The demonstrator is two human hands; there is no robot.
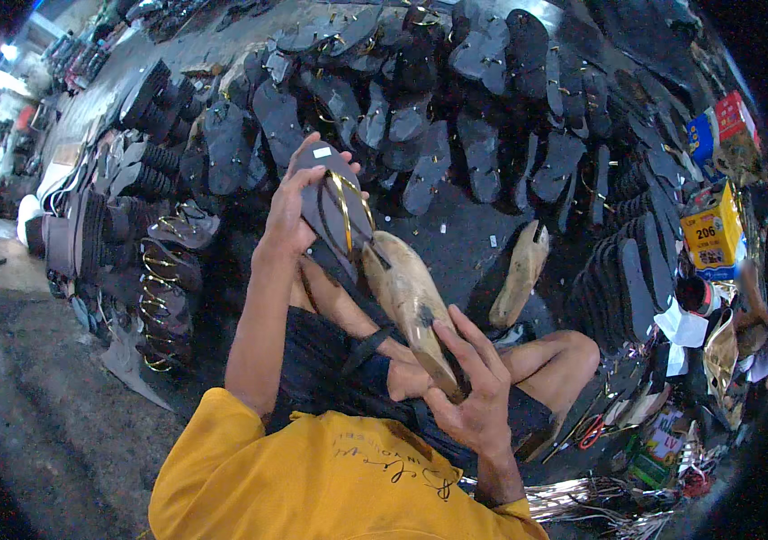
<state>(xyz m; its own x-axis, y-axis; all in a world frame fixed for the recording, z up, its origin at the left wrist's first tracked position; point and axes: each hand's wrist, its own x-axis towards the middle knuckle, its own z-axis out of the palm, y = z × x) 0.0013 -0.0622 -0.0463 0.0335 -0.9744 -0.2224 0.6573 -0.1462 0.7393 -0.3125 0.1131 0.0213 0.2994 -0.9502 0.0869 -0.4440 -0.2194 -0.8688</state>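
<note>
Sandal [323,200], grey-soled: held up over the lap, heel end uppermost, toe end down beside the slotted tip of a wooden last [406,286]. From my remote seat I could not tell whether the two touched. Gold straps [347,236] stood proud of the sole, facing the last.

My left hand [290,214] grasped the sandal near its heel, thumb on the upper face. My right hand [476,385] gripped the lower end of the last, fingers laid along its side.

Judgement: the step looked like bringing strap and last together. Best done with the right hand firm as an anchor, slot lined up with the strap's toe join, pressure even, so that the gold did not twist or crease.

Farther out: a second wooden last [520,274] on the floor to the right, crowded sandals [481,148] beyond, red-handled scissors [592,431] lower right.
</note>
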